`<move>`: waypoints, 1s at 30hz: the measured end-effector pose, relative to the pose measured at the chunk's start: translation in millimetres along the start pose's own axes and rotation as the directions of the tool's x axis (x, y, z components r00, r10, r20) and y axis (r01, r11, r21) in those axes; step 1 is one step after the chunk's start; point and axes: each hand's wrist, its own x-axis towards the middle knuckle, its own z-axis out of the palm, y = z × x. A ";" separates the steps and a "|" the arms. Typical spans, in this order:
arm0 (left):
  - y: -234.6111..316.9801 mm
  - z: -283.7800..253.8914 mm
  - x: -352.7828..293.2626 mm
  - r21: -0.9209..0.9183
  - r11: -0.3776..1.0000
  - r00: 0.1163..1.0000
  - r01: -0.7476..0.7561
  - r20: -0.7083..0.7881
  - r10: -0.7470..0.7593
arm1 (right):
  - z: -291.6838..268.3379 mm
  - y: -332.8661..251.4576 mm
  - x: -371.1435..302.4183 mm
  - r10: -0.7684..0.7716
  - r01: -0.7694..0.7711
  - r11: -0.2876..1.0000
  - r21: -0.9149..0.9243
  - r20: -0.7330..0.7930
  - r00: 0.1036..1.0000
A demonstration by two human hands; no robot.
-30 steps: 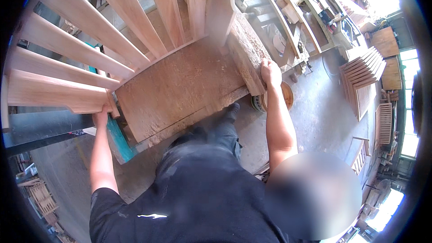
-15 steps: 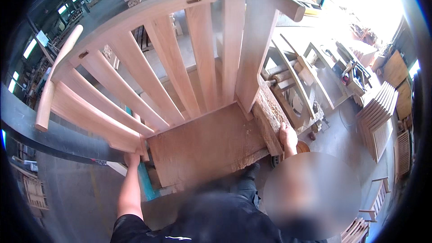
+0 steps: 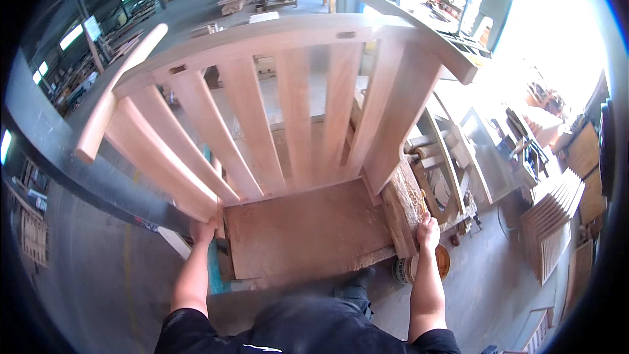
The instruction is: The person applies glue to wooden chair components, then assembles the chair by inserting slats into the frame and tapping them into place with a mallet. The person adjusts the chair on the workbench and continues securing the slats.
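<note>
A pale wooden slatted chair frame (image 3: 298, 98) stands on a brown wooden work board (image 3: 308, 229). Its slats fan up to a curved top rail with two oval slots, and a rounded bar crosses each end. My left hand (image 3: 203, 229) is closed round the foot of the frame's left side, its fingers partly hidden. At the right edge of the board lies a thick, rough wooden beam (image 3: 405, 213). My right hand (image 3: 429, 231) is closed against the near outer side of this beam, with the fingertips hard to see.
A dark metal beam (image 3: 98, 180) runs close by on the left. Beyond the rough beam stands a wooden rack (image 3: 452, 157). A round tin (image 3: 403, 270) sits under the board's right corner, and stacked slatted panels (image 3: 553, 223) lean farther right.
My view has shifted, so the chair frame and board appear lower and farther right. Both hands keep their places, and my right forearm is now plainly visible.
</note>
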 end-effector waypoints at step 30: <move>1.7 -4.7 -6.9 -0.099 0.995 0.911 -0.027 -0.413 -0.016 | 8.9 1.8 4.7 -0.175 0.172 0.981 -0.089 -0.029 0.984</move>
